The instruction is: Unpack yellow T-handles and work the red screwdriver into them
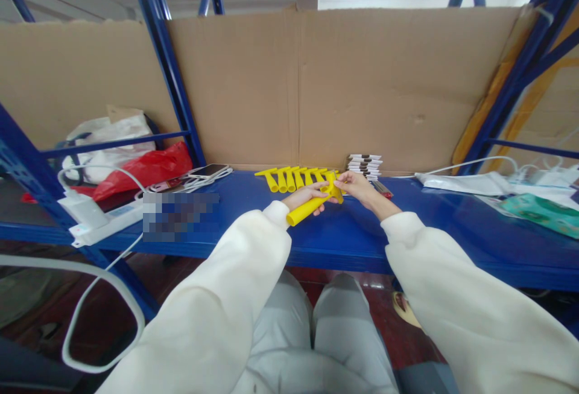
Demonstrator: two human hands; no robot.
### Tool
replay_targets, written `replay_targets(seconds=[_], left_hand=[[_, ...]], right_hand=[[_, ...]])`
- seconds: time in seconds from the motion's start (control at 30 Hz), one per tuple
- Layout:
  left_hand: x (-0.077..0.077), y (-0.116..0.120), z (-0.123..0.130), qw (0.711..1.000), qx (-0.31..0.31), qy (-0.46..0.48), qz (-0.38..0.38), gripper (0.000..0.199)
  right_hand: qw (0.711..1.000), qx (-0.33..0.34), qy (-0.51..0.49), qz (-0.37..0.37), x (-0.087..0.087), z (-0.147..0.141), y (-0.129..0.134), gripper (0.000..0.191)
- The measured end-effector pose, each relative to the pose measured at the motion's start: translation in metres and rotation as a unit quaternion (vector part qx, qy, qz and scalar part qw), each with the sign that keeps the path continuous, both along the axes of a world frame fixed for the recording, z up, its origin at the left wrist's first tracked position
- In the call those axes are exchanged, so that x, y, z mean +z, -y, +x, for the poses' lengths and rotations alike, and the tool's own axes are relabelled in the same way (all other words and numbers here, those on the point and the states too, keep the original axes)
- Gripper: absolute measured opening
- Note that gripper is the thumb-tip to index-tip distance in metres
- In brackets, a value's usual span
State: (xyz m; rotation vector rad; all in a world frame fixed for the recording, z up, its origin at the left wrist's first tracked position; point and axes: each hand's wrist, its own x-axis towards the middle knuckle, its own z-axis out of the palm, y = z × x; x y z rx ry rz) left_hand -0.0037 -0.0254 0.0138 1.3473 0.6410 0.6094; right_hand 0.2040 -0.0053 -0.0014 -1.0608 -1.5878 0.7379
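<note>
A yellow tool [304,211] with a hollow tube handle is held above the blue shelf top, its open tube end toward the lower left. My left hand [305,197] is wrapped round it near the head. The fingers of my right hand [353,184] pinch the head of the same tool from the right. Just behind my hands, several like yellow tools [290,180] lie side by side in a row. A stack of white and dark packets [364,166] stands behind my right hand, with a small red and dark object [382,189] beside it.
On the left are a white power strip [108,221], a phone [208,171] with white cables, and a red bag [145,172]. White packaging [470,183] and a green packet [543,212] lie right. Cardboard [384,86] backs the blue shelf [434,225]; blue posts rise at both sides.
</note>
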Motion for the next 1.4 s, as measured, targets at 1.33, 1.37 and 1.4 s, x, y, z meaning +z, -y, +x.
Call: replay_targets(seconds=[1.33, 1.37, 1.4], left_hand=[[0.014, 0.007, -0.002, 0.987, 0.099, 0.124, -0.02, 0.068], [0.015, 0.006, -0.002, 0.984, 0.12, 0.127, -0.028, 0.068], [0.015, 0.005, -0.003, 0.981, 0.14, 0.126, -0.036, 0.068]], right_hand=[[0.946, -0.189, 0.259, 0.046, 0.017, 0.051, -0.004, 0.039], [0.921, -0.22, 0.321, 0.03, 0.017, 0.063, -0.004, 0.034], [0.898, -0.236, 0.371, 0.005, 0.016, 0.075, -0.004, 0.029]])
